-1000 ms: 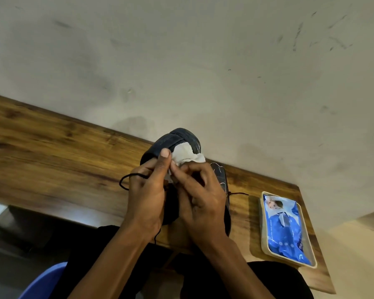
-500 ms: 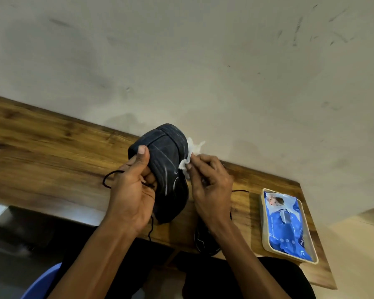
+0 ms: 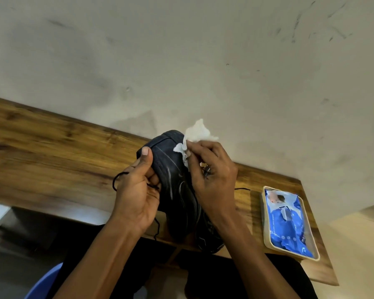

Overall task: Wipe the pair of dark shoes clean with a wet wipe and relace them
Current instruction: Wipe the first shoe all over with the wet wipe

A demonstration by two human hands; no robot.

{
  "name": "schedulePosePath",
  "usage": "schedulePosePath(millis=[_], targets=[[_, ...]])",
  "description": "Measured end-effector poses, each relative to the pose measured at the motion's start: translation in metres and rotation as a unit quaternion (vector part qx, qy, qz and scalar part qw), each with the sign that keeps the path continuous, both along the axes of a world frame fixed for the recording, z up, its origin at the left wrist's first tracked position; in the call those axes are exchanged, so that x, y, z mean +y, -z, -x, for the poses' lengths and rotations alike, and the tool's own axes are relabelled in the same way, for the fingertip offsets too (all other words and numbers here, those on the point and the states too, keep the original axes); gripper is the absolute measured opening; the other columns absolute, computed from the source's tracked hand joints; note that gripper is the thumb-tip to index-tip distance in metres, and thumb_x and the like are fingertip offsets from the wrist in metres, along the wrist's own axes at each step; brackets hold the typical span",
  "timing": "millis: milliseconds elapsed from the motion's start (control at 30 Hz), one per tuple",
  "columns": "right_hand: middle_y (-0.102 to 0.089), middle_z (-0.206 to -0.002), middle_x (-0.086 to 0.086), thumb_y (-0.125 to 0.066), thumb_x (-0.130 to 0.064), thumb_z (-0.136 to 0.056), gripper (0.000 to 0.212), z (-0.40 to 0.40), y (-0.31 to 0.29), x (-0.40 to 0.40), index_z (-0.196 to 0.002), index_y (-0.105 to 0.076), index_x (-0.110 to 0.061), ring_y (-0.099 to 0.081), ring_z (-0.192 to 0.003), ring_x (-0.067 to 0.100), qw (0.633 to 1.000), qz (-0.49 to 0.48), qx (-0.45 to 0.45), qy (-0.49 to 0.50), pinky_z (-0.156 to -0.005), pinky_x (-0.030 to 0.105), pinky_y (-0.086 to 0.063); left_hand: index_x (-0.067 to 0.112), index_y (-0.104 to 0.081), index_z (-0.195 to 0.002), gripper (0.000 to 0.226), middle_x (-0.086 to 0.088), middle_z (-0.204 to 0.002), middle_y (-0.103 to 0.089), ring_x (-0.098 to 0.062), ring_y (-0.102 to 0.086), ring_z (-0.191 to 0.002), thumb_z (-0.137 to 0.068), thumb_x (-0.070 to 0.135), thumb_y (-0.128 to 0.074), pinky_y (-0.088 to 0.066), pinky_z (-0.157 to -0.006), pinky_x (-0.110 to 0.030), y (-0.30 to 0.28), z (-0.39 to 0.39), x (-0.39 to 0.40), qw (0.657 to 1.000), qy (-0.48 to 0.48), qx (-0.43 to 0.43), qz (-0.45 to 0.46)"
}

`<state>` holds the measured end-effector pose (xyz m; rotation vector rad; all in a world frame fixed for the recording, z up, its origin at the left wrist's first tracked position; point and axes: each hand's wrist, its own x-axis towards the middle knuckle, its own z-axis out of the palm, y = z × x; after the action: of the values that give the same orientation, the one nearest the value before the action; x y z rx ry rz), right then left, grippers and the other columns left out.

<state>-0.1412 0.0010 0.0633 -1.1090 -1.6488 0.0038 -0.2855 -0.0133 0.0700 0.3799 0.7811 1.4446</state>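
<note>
left hand (image 3: 138,190) clamped round a dark shoe (image 3: 173,186), lifted over the worktop (image 3: 52,152), thumb pressed on the upper, black lace (image 3: 119,180) looping out behind the knuckles. right hand (image 3: 212,175) pinches a white wipe (image 3: 194,137), fingertips together on it, wipe touching the shoe's upper near its far end. second shoe (image 3: 209,236) lies on the worktop under the right wrist, mostly hidden. blue wipe pack (image 3: 287,223) sits in a tray (image 3: 266,238) to the right, well apart.
</note>
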Motion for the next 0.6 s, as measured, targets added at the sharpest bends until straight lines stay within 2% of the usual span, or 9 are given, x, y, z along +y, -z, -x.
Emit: schedulePosePath(millis=[67, 100, 167, 233, 300, 400, 433, 500, 600], targets=[[-0.07, -0.102, 0.005, -0.073, -0.001, -0.09, 0.015, -0.006, 0.017, -0.014, -0.105, -0.075, -0.004, -0.067, -0.091, 0.01, 0.999, 0.043, 0.002, -0.012, -0.079, 0.022, -0.057, 0.018, -0.061, -0.076, 0.022, 0.008, -0.06, -0.038, -0.003, -0.036, -0.055, -0.088, 0.036, -0.061, -0.035, -0.069, -0.024, -0.001, 0.002, 0.001, 1.0, -0.016, -0.02, 0.006], [-0.071, -0.1, 0.001, -0.074, -0.001, -0.09, 0.012, -0.008, 0.024, -0.02, -0.101, -0.074, -0.006, -0.068, -0.09, 0.008, 0.997, 0.071, 0.01, -0.016, -0.078, 0.026, -0.058, 0.018, -0.059, -0.077, 0.021, 0.008, -0.062, -0.039, -0.003, -0.037, -0.056, -0.088, 0.036, -0.062, -0.037, -0.071, -0.025, 0.001, 0.003, 0.002, 0.999, -0.023, -0.027, 0.007], [-0.071, -0.097, -0.004, -0.074, -0.002, -0.09, 0.011, -0.009, 0.03, -0.026, -0.098, -0.073, -0.01, -0.068, -0.089, 0.006, 0.992, 0.12, 0.038, -0.019, -0.076, 0.029, -0.059, 0.017, -0.061, -0.085, 0.022, 0.004, -0.073, -0.044, -0.006, -0.043, -0.066, -0.086, 0.039, -0.064, -0.04, -0.077, -0.028, 0.003, 0.005, 0.003, 0.999, -0.023, -0.025, 0.002], [-0.072, -0.096, -0.004, -0.073, -0.002, -0.09, 0.013, -0.006, 0.023, -0.025, -0.099, -0.073, -0.012, -0.069, -0.088, 0.006, 0.988, 0.133, 0.071, -0.024, -0.076, 0.024, -0.058, 0.015, -0.064, -0.092, 0.026, 0.001, -0.081, -0.047, -0.009, -0.045, -0.075, -0.087, 0.04, -0.064, -0.041, -0.078, -0.027, 0.001, 0.003, 0.001, 1.0, -0.016, -0.01, -0.012], [-0.072, -0.098, -0.001, -0.071, -0.001, -0.092, 0.013, 0.002, 0.008, -0.019, -0.103, -0.074, -0.009, -0.069, -0.088, 0.006, 0.989, 0.11, 0.096, -0.026, -0.077, 0.019, -0.056, 0.015, -0.067, -0.09, 0.026, 0.001, -0.08, -0.05, -0.009, -0.047, -0.074, -0.092, 0.04, -0.059, -0.041, -0.07, -0.022, -0.003, -0.001, -0.002, 1.0, 0.002, 0.013, -0.026], [-0.072, -0.103, 0.004, -0.07, -0.003, -0.094, 0.016, 0.018, -0.01, -0.016, -0.11, -0.074, -0.005, -0.069, -0.092, 0.008, 0.992, 0.064, 0.101, -0.044, -0.078, 0.021, -0.056, 0.016, -0.069, -0.085, 0.033, 0.007, -0.062, -0.06, -0.002, -0.054, -0.053, -0.1, 0.036, -0.049, -0.043, -0.045, -0.013, -0.007, -0.007, -0.008, 0.997, 0.032, 0.045, -0.044], [-0.071, -0.105, 0.005, -0.07, -0.003, -0.094, 0.018, 0.023, -0.011, -0.019, -0.112, -0.074, -0.004, -0.068, -0.094, 0.009, 0.994, 0.05, 0.081, -0.055, -0.078, 0.023, -0.056, 0.013, -0.07, -0.088, 0.033, 0.004, -0.064, -0.066, -0.003, -0.061, -0.054, -0.1, 0.036, -0.049, -0.048, -0.046, -0.014, -0.007, -0.008, -0.009, 0.997, 0.038, 0.044, -0.046], [-0.069, -0.106, 0.007, -0.07, -0.004, -0.094, 0.019, 0.028, -0.003, -0.03, -0.112, -0.075, -0.004, -0.066, -0.098, 0.013, 0.997, 0.03, 0.021, -0.071, -0.082, 0.023, -0.055, 0.005, -0.071, -0.102, 0.041, -0.01, -0.086, -0.076, -0.017, -0.074, -0.075, -0.093, 0.041, -0.054, -0.06, -0.062, -0.025, -0.013, -0.01, -0.011, 0.998, 0.04, 0.046, -0.03], [-0.067, -0.104, 0.004, -0.071, -0.008, -0.093, 0.013, 0.022, 0.019, -0.046, -0.105, -0.075, -0.006, -0.064, -0.096, 0.011, 0.995, 0.055, -0.005, -0.081, -0.083, 0.016, -0.05, 0.003, -0.069, -0.112, 0.053, -0.019, -0.105, -0.074, -0.03, -0.074, -0.09, -0.084, 0.047, -0.059, -0.061, -0.076, -0.041, -0.02, -0.009, -0.011, 0.998, 0.028, 0.057, 0.003]])
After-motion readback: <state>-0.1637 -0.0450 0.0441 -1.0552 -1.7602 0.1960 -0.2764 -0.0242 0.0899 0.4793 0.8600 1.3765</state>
